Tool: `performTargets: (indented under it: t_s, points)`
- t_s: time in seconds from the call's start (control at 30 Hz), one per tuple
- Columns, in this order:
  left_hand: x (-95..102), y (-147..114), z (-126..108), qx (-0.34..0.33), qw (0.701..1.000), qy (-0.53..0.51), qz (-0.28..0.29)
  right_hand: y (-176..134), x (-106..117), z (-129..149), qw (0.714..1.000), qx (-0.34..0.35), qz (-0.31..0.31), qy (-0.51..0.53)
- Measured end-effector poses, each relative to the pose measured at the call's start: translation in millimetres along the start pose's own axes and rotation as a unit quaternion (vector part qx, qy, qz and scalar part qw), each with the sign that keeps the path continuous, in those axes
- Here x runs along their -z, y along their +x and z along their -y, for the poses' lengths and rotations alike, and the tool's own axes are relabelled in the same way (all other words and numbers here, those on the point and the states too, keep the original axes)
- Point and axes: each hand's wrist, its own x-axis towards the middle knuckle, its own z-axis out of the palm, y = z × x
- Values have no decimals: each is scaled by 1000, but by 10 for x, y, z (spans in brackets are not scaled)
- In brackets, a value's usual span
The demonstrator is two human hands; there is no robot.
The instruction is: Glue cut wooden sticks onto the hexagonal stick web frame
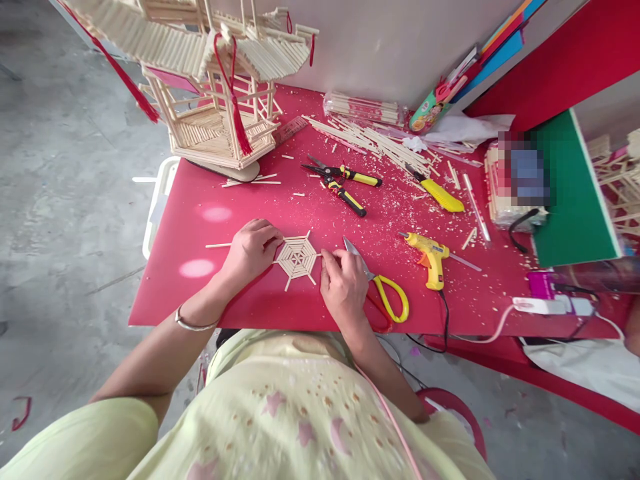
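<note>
A flat hexagonal web of thin wooden sticks (pixel 297 259) lies on the red table, its spokes poking out past the rings. My left hand (pixel 251 252) is closed at its upper left side, fingertips pinching near a spoke. On the opposite side, my right hand (pixel 343 280) pinches the tip of the right spoke between thumb and finger. A loose stick (pixel 218 245) juts out to the left of my left hand. Scissors (pixel 393 298) with yellow and red handles lie beside my right hand, partly covered by it.
A stick-built pavilion (pixel 220 127) with red tassels stands at the back left. Black-and-yellow pliers (pixel 343 180), a yellow utility knife (pixel 440 193) and a yellow glue gun (pixel 428 259) with a cord lie on the table. Behind them are scattered sticks (pixel 373 141). A power strip (pixel 545 305) sits right.
</note>
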Motion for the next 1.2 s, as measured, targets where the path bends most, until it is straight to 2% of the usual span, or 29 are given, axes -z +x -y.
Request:
performTargets:
  t_s: [0.33,0.43,0.57,0.67,0.8,0.9,1.0,1.1,1.2]
  points:
    - [-6,-3,22,3,1000,-3,4,-20,-21,-5,1000,-3,-4,3]
    - [3,-4,63,14,1000,-13,2,-39,31,-2,1000,0,-9,29]
    - [57,19,99,26,999,-3,-34,28,292,-67,999,-12,-15,45]
    - [122,36,74,40,996,-15,-75,27,584,-205,999,-26,21,4]
    - [198,50,2,86,988,-76,-106,-237,908,-427,993,-64,86,-57]
    - [223,66,-39,136,975,-141,-104,-338,1011,-521,990,-91,106,-27]
    - [230,83,-62,186,955,-203,-106,22,901,-556,993,-69,99,10]
    - [263,94,-85,205,941,-241,-120,800,608,-643,995,-21,90,-41]
    - [337,95,-109,189,924,-296,-148,1584,326,-775,979,-20,168,-117]
